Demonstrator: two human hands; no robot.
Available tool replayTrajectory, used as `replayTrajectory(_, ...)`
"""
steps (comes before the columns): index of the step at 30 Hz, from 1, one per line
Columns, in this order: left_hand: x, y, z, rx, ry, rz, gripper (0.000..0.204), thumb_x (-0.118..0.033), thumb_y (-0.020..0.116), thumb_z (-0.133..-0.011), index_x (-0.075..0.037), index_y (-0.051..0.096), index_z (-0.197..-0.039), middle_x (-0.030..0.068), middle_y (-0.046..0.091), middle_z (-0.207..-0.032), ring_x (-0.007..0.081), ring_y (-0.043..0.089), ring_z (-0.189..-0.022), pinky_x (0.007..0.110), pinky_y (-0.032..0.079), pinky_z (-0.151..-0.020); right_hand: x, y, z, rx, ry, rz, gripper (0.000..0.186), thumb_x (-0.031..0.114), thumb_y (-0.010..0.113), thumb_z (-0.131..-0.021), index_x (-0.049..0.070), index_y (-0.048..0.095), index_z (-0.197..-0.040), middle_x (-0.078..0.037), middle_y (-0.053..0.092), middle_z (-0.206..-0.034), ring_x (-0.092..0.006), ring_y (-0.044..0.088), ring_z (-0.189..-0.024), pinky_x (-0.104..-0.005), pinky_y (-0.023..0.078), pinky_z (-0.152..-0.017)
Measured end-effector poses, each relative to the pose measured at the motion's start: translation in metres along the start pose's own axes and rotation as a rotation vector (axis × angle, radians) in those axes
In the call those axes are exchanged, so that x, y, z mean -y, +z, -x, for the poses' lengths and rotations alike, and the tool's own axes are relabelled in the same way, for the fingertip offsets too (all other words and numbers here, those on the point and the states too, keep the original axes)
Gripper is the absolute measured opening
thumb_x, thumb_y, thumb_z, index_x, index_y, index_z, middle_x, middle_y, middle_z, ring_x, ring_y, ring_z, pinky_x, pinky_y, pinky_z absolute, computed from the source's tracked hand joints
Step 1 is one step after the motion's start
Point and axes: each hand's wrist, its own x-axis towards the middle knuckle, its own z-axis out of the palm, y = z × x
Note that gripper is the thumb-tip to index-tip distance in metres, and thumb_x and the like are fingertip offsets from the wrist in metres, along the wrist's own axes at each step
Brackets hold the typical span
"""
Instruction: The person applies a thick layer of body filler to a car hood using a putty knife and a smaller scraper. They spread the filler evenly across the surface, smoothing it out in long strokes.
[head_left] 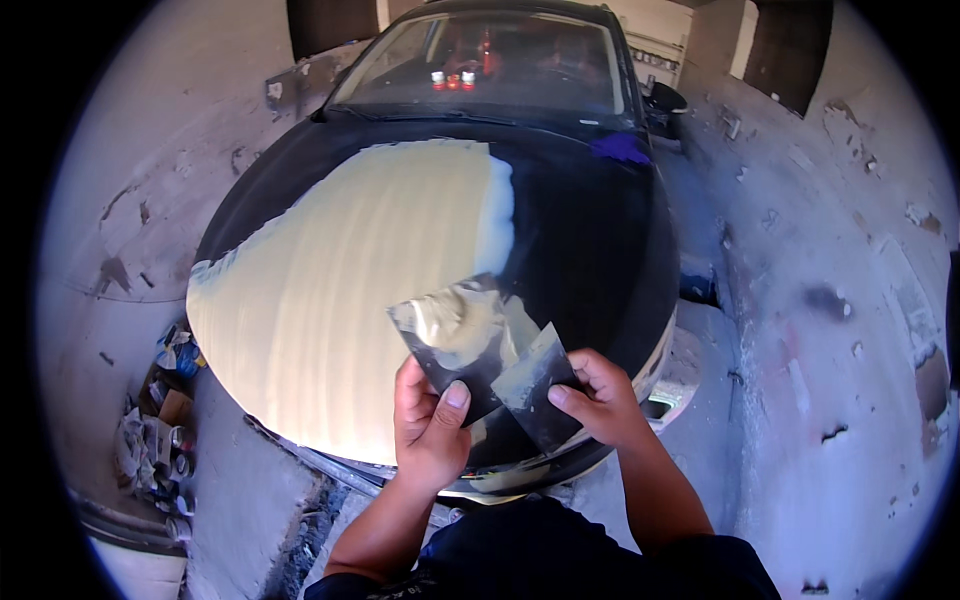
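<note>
My left hand (432,430) grips a dark flat plate (436,358) with pale cream paste (447,320) spread on its upper part. In my right hand (598,405) is a smaller dark spreader blade (532,378), smeared with the same paste, its edge overlapping the plate. Both are held over the front of a black car hood (585,250). The hood's left and middle part carries a broad streaked cream coat (300,300) with a ragged border.
The car windshield (475,65) is behind the hood, with a purple cloth (622,150) near its right corner. Cans, paper and boxes (150,450) lie along the left wall (100,200). A scuffed wall (820,380) runs along the right.
</note>
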Motion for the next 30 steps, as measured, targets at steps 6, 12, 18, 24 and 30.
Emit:
replayTrajectory(6, -0.003, -0.015, 0.008, 0.396, -0.085, -0.659, 0.041, 0.001, 0.053, -0.093, -0.002, 0.046, -0.134, 0.0155, 0.059, -0.121, 0.0224, 0.058, -0.109, 0.030, 0.045, -0.091, 0.003, 0.000, 0.004, -0.109, -0.129, 0.028, 0.022, 0.010, 0.065, -0.089, 0.003, 0.051, -0.104, -0.006, 0.065, -0.083, -0.0069, 0.061, -0.077, -0.0233, 0.047, -0.068)
replayTrajectory(12, -0.003, -0.015, 0.005, 0.627, 0.124, -0.969, 0.049, 0.009, 0.055, -0.084, -0.006, 0.050, -0.131, 0.0169, 0.061, -0.117, 0.0346, 0.062, -0.099, 0.037, 0.052, -0.084, 0.015, -0.010, 0.023, -0.127, -0.182, 0.022, 0.031, 0.002, 0.064, -0.087, -0.003, 0.049, -0.114, -0.010, 0.065, -0.097, -0.0107, 0.062, -0.085, -0.0247, 0.049, -0.075)
replayTrajectory(18, 0.025, -0.064, 0.027, 0.378, -0.353, -0.477, 0.034, 0.004, 0.050, -0.092, -0.002, 0.054, -0.125, 0.0083, 0.064, -0.111, 0.0179, 0.060, -0.103, 0.030, 0.047, -0.089, 0.046, -0.021, 0.032, 0.036, -0.310, 0.237, 0.047, -0.005, 0.061, -0.083, 0.001, 0.054, -0.128, -0.016, 0.060, -0.121, -0.0265, 0.058, -0.113, -0.0339, 0.046, -0.094)
replayTrajectory(24, 0.008, -0.087, 0.022, 0.341, -0.516, -0.061, 0.034, 0.000, 0.055, -0.093, 0.004, 0.050, -0.126, 0.0090, 0.062, -0.114, 0.0124, 0.056, -0.104, 0.027, 0.043, -0.092, 0.069, 0.018, 0.017, 0.325, -0.390, 0.571, 0.058, -0.010, 0.056, -0.073, 0.013, 0.060, -0.126, -0.015, 0.053, -0.130, -0.0351, 0.051, -0.122, -0.0402, 0.045, -0.097)
replayTrajectory(30, -0.011, -0.088, 0.026, 0.378, -0.427, -0.043, 0.035, 0.001, 0.054, -0.094, 0.004, 0.047, -0.128, 0.0115, 0.063, -0.114, 0.0140, 0.058, -0.105, 0.027, 0.044, -0.092, 0.054, 0.014, 0.005, 0.247, -0.251, 1.093, 0.051, -0.001, 0.062, -0.074, 0.012, 0.062, -0.123, -0.013, 0.053, -0.131, -0.0319, 0.053, -0.117, -0.0407, 0.044, -0.098)
